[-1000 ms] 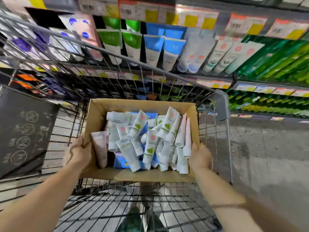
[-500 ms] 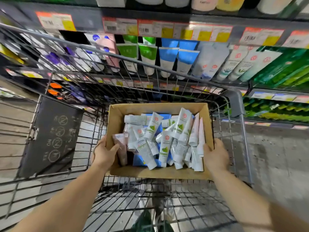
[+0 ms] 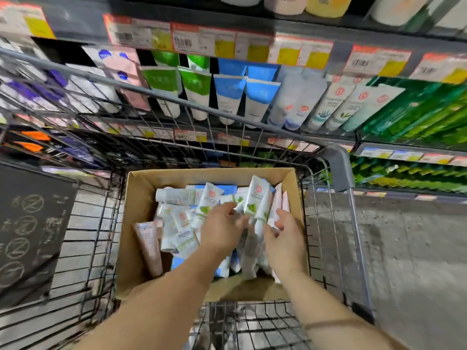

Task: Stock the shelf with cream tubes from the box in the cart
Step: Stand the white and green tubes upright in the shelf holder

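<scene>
Both forearms reach fwd into the box [image 3: 141, 198], which sits in the wire cart [image 3: 338, 170]. Left hand [image 3: 222, 231] lies over the tubes [image 3: 209, 198], fingers bent down among them; a grip I cannot tell. Right hand [image 3: 285, 238] is beside it, fingers loosely curved, touching white tubes at the box's right side. Beyond the cart, a shelf [image 3: 252, 21] w/ upright tubes and price labels; grey floor [image 3: 409, 248] at right.
</scene>
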